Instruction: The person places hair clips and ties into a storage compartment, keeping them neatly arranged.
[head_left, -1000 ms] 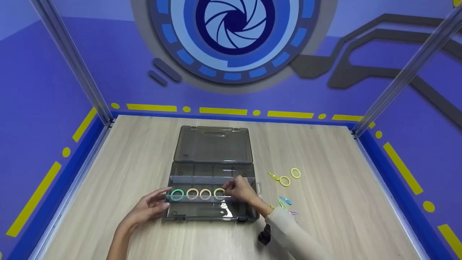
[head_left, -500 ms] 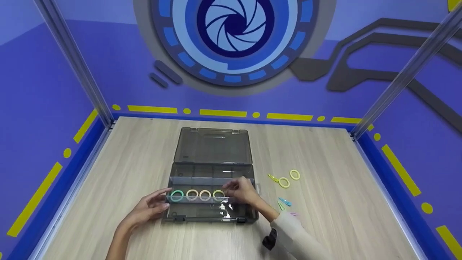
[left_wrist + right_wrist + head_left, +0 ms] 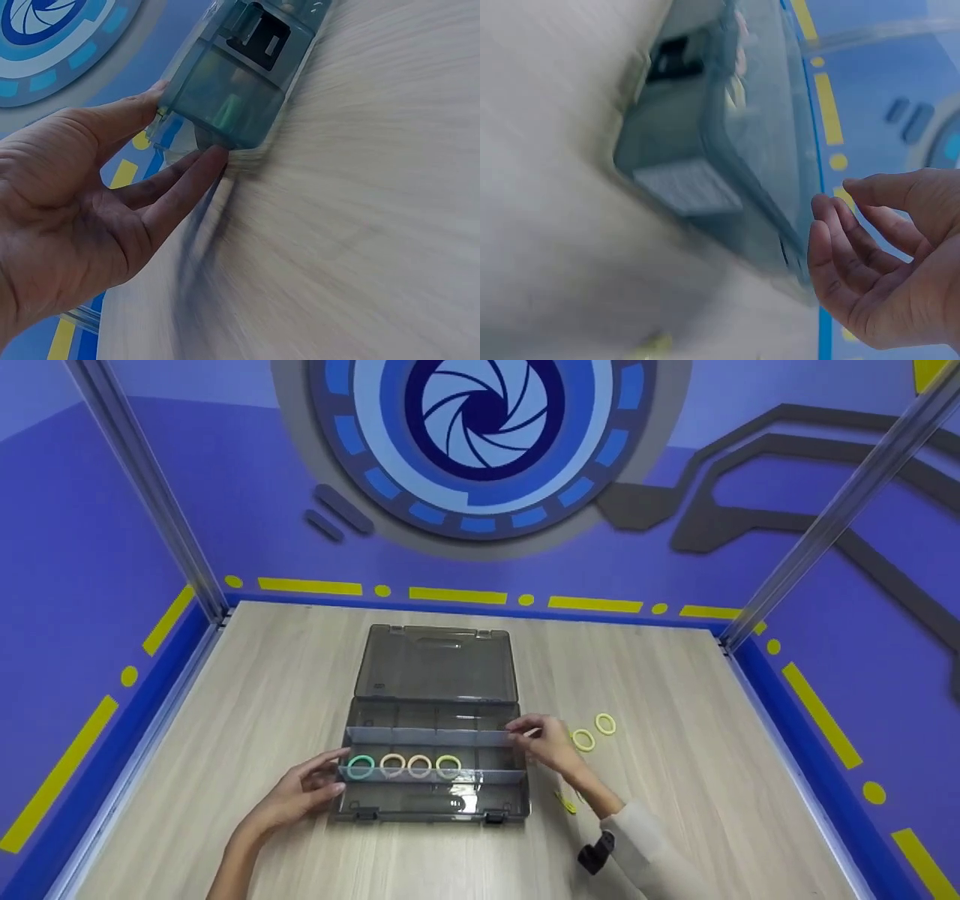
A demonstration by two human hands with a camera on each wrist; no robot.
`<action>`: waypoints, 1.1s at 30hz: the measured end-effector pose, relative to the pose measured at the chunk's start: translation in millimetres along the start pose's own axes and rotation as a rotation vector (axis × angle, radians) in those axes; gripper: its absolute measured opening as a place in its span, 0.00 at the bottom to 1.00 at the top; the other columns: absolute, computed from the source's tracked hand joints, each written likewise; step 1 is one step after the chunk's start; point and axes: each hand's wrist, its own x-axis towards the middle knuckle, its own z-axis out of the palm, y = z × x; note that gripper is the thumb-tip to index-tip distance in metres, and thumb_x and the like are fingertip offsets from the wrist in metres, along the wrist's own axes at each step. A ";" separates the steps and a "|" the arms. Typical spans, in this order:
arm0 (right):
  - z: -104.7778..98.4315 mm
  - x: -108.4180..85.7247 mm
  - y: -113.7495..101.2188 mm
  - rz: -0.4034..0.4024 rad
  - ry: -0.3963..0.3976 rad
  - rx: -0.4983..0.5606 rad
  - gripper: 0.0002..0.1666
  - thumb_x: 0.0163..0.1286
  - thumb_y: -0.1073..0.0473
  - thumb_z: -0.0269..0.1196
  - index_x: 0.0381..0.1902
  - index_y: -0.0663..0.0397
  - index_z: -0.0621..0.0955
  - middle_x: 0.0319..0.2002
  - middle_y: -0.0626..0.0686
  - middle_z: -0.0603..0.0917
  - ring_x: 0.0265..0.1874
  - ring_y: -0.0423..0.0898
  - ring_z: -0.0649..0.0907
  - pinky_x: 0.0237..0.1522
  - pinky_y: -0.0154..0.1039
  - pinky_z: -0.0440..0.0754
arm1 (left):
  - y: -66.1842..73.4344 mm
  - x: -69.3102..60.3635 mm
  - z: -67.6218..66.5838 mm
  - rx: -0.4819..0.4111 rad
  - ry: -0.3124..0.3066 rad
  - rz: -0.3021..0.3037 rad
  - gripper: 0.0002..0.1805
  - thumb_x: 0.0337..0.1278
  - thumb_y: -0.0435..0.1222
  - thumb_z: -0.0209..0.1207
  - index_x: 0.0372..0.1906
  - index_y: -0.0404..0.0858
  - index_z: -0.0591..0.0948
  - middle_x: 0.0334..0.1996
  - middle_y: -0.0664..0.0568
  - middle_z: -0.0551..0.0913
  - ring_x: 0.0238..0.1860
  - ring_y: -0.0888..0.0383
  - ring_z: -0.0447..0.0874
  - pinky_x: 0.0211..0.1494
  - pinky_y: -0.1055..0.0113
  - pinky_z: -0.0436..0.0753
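A smoky see-through divided box (image 3: 431, 799) lies on the table with its lid (image 3: 439, 664) folded back. Several rings lean in a row in its middle section: a green ring (image 3: 361, 777), two peach ones and a yellow one. My left hand (image 3: 292, 799) touches the box's left end with fingers and thumb spread, fairly straight; the left wrist view shows fingertips against that end. At the right edge is my right hand (image 3: 551, 746), fingers loosely bent, with nothing seen between them in the right wrist view. Beyond it lie two pale yellow rings (image 3: 606, 725).
A yellow hair clip (image 3: 566, 802) lies by the box's front right, partly near my right forearm. The sleeve hides part of the table there. Decorated blue walls (image 3: 360, 562) close off the back and sides of the wooden table (image 3: 675, 697).
My right hand has left the row of rings and moved right to the box's edge. The rings stay leaning in place. A yellow clip near the box's front right is uncovered; the left hand holds still.
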 end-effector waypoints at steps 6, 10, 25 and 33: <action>-37.9 -9.1 13.9 0.118 0.076 -0.007 0.11 0.69 0.68 0.66 0.46 0.69 0.86 0.38 0.63 0.89 0.31 0.48 0.90 0.32 0.41 0.89 | 3.7 -1.1 -1.1 0.069 0.045 -0.041 0.40 0.66 0.40 0.66 0.78 0.40 0.63 0.68 0.30 0.71 0.66 0.36 0.76 0.63 0.46 0.81; -62.0 -16.3 26.1 0.167 0.136 0.011 0.12 0.69 0.68 0.66 0.47 0.71 0.85 0.39 0.63 0.89 0.31 0.46 0.89 0.32 0.40 0.89 | 2.9 -1.1 -1.8 0.068 0.053 -0.024 0.40 0.65 0.40 0.66 0.79 0.41 0.63 0.67 0.31 0.72 0.65 0.36 0.76 0.63 0.46 0.82; -95.2 -32.6 85.1 0.360 0.251 -0.044 0.13 0.68 0.70 0.63 0.49 0.71 0.85 0.37 0.62 0.87 0.29 0.46 0.86 0.28 0.34 0.84 | -5.6 0.4 -9.1 -0.070 -0.024 0.015 0.40 0.68 0.37 0.64 0.80 0.37 0.60 0.70 0.27 0.66 0.70 0.32 0.70 0.63 0.58 0.83; -92.1 -32.1 102.0 0.416 0.265 -0.049 0.12 0.70 0.65 0.66 0.48 0.68 0.85 0.36 0.60 0.88 0.27 0.44 0.86 0.28 0.34 0.84 | -3.9 1.7 -6.4 -0.103 -0.010 -0.039 0.42 0.68 0.38 0.65 0.80 0.38 0.59 0.70 0.28 0.66 0.70 0.33 0.71 0.64 0.53 0.82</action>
